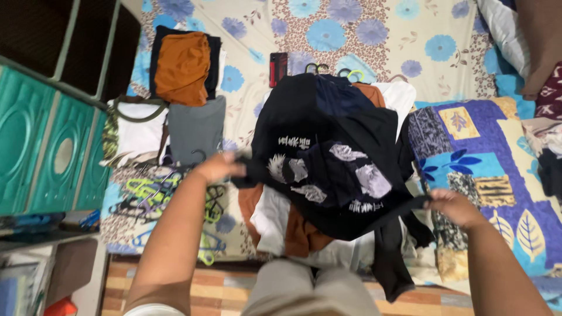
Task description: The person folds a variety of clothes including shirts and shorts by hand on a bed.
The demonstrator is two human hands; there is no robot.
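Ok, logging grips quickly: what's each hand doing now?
Left hand: closed on the black printed shirt.
Right hand: closed on the same shirt.

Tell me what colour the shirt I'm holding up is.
Black shirt with white and grey printed graphics, seen in the head view.

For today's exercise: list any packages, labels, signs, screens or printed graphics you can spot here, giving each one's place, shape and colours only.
Phone-like slab: on the flowered sheet above the clothes pile, upright rectangle, black and red; screen not clear.
Shirt print: on the black shirt stretched between left hand and right hand, pale grey and white patches.
No packages or signs.
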